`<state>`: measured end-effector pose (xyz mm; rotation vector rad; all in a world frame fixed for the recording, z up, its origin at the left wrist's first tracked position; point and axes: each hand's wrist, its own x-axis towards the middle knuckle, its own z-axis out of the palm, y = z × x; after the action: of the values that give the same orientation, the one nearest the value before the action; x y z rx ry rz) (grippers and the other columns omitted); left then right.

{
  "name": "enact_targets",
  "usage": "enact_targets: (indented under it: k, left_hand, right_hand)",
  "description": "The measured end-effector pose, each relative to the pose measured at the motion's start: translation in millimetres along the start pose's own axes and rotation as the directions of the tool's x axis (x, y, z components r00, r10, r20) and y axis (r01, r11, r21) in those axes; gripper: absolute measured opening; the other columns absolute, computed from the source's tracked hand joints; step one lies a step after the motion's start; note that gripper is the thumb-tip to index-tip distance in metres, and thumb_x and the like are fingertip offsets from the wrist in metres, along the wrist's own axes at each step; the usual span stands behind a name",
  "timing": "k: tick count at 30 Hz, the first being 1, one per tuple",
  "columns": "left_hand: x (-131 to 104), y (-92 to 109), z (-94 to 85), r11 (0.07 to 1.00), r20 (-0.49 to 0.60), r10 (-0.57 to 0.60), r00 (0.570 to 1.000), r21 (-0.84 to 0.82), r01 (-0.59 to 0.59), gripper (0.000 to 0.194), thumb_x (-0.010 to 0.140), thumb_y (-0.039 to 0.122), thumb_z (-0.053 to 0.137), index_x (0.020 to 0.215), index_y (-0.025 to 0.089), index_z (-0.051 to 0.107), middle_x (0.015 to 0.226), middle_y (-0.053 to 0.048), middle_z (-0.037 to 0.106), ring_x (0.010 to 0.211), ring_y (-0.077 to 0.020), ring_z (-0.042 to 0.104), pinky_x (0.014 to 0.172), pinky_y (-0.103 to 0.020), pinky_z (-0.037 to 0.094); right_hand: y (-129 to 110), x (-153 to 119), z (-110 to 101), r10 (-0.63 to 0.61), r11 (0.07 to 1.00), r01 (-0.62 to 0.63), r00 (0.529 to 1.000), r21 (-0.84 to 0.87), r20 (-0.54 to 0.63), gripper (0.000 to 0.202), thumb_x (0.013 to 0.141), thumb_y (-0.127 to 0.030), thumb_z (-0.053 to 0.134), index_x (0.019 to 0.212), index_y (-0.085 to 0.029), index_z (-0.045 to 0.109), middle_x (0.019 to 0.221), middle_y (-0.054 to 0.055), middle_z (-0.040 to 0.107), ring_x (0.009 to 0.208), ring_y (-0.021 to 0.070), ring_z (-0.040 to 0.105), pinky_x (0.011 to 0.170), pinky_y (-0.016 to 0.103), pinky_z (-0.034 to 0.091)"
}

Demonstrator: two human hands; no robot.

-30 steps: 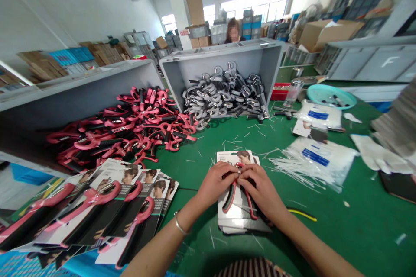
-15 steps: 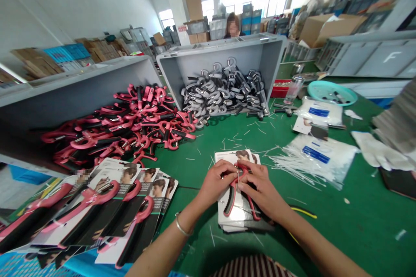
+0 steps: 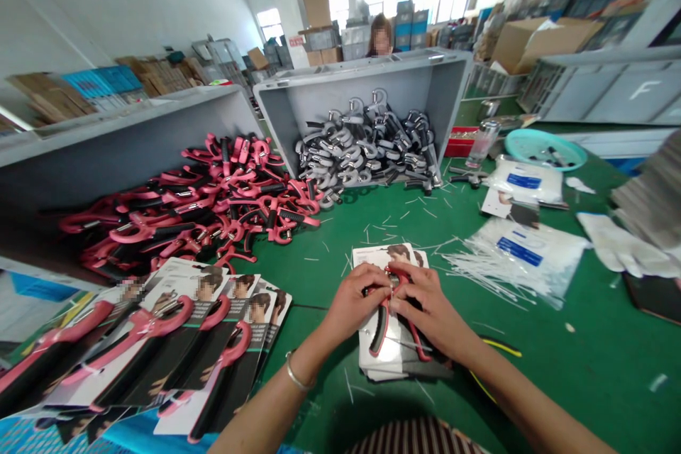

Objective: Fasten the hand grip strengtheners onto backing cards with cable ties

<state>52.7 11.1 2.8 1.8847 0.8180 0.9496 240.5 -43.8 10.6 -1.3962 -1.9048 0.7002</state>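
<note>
A red-and-black hand grip strengthener (image 3: 379, 332) lies on a stack of printed cards (image 3: 392, 362), its two handles pointing toward me. My left hand (image 3: 355, 300) has thumb and fingers closed at the left of its spring end. From the other side my right hand (image 3: 425, 306) pinches the same end, fingers over the top. A thin white cable tie shows between the handles, but how it runs under my fingertips is hidden. Loose cable ties (image 3: 486, 273) spill from a clear bag (image 3: 553, 269) to the right.
Pink hand grips (image 3: 223, 191) fill a tipped grey crate at left, grey ones (image 3: 367, 145) another at centre. Carded pink grips (image 3: 154, 326) are piled at lower left. Yellow-handled cutters (image 3: 500, 346) lie beside my right forearm. A person (image 3: 381, 35) is behind the crates.
The view has shifted slightly. Both hands stay at the spring end of the hand grip, with hardly any visible finger movement.
</note>
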Motion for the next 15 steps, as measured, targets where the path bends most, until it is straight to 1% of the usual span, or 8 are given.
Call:
enact_targets:
  k: [2,4,6,8,10,11,13,15]
  left_hand:
    - [0,3,-5.0,1.0,0.068,0.012,0.998,-0.001,-0.012,0.013,0.09,0.024,0.062,0.091,0.02,0.074,0.097,-0.006,0.068,0.099,-0.0191,0.061,0.093,-0.033,0.045]
    - [1,6,-9.1,0.999,0.114,-0.016,0.993,-0.026,0.019,0.017,0.093,0.027,0.059,0.091,0.019,0.074,0.095,-0.006,0.068,0.096,-0.0188,0.062,0.092,-0.033,0.045]
    - [4,10,-10.2,0.996,0.086,-0.067,0.994,-0.048,0.071,0.017,0.092,0.029,0.06,0.089,0.018,0.072,0.09,-0.005,0.068,0.088,-0.0178,0.063,0.084,-0.031,0.048]
    - [4,17,-7.3,0.998,0.018,-0.07,0.997,-0.002,0.07,0.014,0.09,0.029,0.062,0.085,0.018,0.069,0.084,-0.004,0.066,0.084,-0.0176,0.062,0.08,-0.03,0.048]
    - [0,28,-0.8,0.989,-0.024,0.015,1.0,0.146,-0.012,0.013,0.09,0.026,0.061,0.081,0.018,0.066,0.085,-0.004,0.067,0.088,-0.0187,0.061,0.085,-0.034,0.046]
    - [-5,34,3.5,0.967,-0.015,0.086,0.996,0.243,-0.08,0.014,0.091,0.024,0.059,0.081,0.018,0.066,0.087,-0.004,0.067,0.091,-0.0195,0.06,0.089,-0.036,0.044]
    - [-18,43,13.0,0.885,0.058,0.228,0.972,0.404,-0.232,0.015,0.093,0.02,0.053,0.086,0.018,0.065,0.091,-0.006,0.068,0.093,-0.0202,0.059,0.094,-0.04,0.041]
    - [-36,47,22.6,0.794,0.165,0.323,0.932,0.488,-0.362,0.018,0.093,0.015,0.048,0.088,0.018,0.065,0.089,-0.006,0.068,0.091,-0.0199,0.058,0.095,-0.041,0.041]
  right_hand:
    - [1,0,1,0.007,1.0,-0.006,0.999,0.027,-0.046,0.019,0.094,-0.033,0.057,0.082,-0.025,0.068,0.138,0.003,0.055,0.129,0.0266,0.041,0.106,0.049,0.033]
    - [2,1,3,0.012,0.999,-0.008,0.996,0.044,-0.086,0.02,0.095,-0.034,0.056,0.082,-0.025,0.068,0.133,0.003,0.058,0.127,0.0262,0.044,0.105,0.048,0.035]
    - [3,3,5,0.012,0.999,-0.007,0.994,0.044,-0.111,0.019,0.095,-0.033,0.055,0.085,-0.025,0.067,0.131,0.004,0.059,0.124,0.026,0.046,0.103,0.048,0.036]
    - [5,4,7,0.006,0.999,-0.002,0.992,0.033,-0.127,0.014,0.096,-0.03,0.053,0.096,-0.025,0.066,0.13,0.005,0.059,0.123,0.0258,0.047,0.103,0.047,0.037]
    - [7,5,10,-0.009,1.0,0.012,0.99,0.024,-0.144,0.018,0.096,-0.027,0.051,0.11,-0.025,0.062,0.13,0.007,0.059,0.124,0.0257,0.047,0.104,0.048,0.037]
    - [7,5,11,-0.021,1.0,0.024,0.988,0.017,-0.154,0.022,0.097,-0.026,0.05,0.116,-0.025,0.06,0.13,0.008,0.058,0.125,0.0259,0.047,0.105,0.048,0.037]
    - [9,5,13,-0.052,0.999,0.052,0.983,-0.003,-0.174,0.027,0.097,-0.023,0.048,0.122,-0.025,0.057,0.133,0.009,0.057,0.128,0.0264,0.045,0.106,0.049,0.035]
    - [10,7,14,-0.091,0.996,0.088,0.982,-0.027,-0.164,0.032,0.096,-0.021,0.047,0.127,-0.025,0.055,0.136,0.01,0.055,0.131,0.0263,0.043,0.107,0.05,0.034]
